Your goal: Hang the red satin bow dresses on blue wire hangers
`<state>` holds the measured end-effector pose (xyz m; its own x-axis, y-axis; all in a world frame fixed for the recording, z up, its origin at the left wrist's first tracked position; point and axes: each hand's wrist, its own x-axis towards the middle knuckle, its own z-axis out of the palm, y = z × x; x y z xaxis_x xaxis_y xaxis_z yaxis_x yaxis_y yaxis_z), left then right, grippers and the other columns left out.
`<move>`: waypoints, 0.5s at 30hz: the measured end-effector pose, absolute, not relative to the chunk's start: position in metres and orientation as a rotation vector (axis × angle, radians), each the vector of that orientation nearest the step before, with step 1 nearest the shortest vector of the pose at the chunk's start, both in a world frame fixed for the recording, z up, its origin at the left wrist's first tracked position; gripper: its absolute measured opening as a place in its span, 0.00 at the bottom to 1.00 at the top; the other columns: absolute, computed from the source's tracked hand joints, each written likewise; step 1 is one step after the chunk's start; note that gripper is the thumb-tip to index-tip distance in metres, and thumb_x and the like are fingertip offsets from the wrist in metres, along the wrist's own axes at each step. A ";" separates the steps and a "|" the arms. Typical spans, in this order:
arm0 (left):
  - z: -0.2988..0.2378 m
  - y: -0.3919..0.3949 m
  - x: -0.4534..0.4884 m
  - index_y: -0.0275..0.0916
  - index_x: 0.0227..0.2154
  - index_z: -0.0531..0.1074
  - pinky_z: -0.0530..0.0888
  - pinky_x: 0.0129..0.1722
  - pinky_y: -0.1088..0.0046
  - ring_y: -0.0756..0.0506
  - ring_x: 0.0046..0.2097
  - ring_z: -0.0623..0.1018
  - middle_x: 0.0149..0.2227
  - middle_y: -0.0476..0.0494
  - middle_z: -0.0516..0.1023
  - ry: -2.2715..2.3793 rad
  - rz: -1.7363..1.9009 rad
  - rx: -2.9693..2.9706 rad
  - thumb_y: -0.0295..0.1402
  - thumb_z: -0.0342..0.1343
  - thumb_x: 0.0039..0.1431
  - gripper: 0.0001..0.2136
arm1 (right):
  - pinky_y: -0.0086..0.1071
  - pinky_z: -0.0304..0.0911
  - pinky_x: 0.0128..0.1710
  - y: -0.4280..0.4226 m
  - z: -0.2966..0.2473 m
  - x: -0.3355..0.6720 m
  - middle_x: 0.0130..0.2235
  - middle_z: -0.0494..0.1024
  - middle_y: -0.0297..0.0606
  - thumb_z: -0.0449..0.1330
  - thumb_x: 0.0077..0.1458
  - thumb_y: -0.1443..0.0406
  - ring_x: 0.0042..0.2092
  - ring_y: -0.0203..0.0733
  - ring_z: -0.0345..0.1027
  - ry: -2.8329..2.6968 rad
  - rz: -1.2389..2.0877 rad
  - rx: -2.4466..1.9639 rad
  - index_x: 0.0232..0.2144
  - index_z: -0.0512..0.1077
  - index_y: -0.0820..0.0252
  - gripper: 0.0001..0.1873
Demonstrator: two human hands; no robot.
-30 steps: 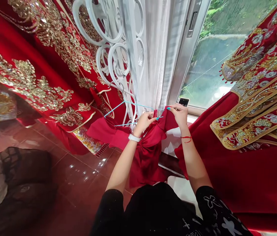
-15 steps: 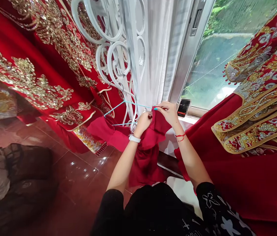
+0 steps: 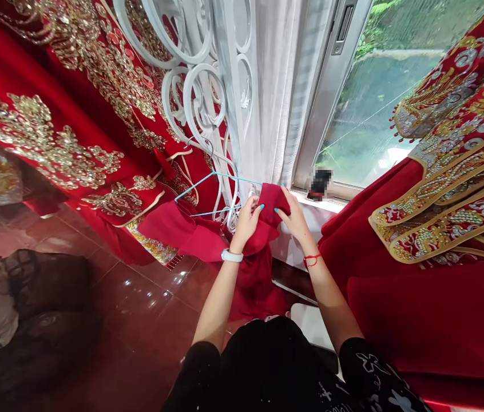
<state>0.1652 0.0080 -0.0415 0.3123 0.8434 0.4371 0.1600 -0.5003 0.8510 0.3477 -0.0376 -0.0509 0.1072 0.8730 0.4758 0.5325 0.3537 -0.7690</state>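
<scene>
Head view — left hand (image 3: 247, 222), right hand (image 3: 297, 219) — grip closed on red cloth (image 3: 273, 197)

Looked like a bridal or costume dress room; whether shop or home workroom was unclear from this angle. Red gowns (image 3: 53, 131) thick with gold and bead embroidery hung on both sides. A white scrolled metal rack (image 3: 190, 97) stood by a sheer curtain (image 3: 272, 86) and a sliding window (image 3: 371, 103). A plain red garment (image 3: 254, 280) hung on a blue wire hanger (image 3: 194, 186) off the rack. Glossy dark red tiled floor (image 3: 139, 309) lay below.
</scene>
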 end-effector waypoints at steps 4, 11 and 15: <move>-0.043 0.012 0.163 0.41 0.43 0.69 0.76 0.56 0.63 0.43 0.51 0.81 0.46 0.39 0.81 0.837 1.228 1.817 0.34 0.52 0.67 0.06 | 0.48 0.53 0.72 -0.062 -0.110 0.337 0.74 0.58 0.40 0.58 0.62 0.60 0.73 0.48 0.52 -1.516 0.723 -1.265 0.72 0.54 0.47 0.39; -0.080 -0.075 0.126 0.41 0.49 0.73 0.71 0.63 0.57 0.41 0.60 0.77 0.55 0.36 0.79 1.002 1.502 1.682 0.39 0.51 0.69 0.12 | 0.48 0.66 0.62 -0.135 -0.216 0.306 0.57 0.78 0.48 0.57 0.56 0.60 0.53 0.44 0.76 -1.183 1.158 -1.329 0.74 0.47 0.54 0.46; -0.146 -0.156 0.072 0.39 0.40 0.74 0.79 0.53 0.58 0.40 0.48 0.83 0.44 0.36 0.83 1.348 1.471 1.393 0.45 0.53 0.65 0.14 | 0.47 0.71 0.55 -0.194 -0.270 0.313 0.47 0.82 0.45 0.56 0.50 0.61 0.46 0.45 0.78 -1.126 1.135 -1.494 0.63 0.68 0.56 0.36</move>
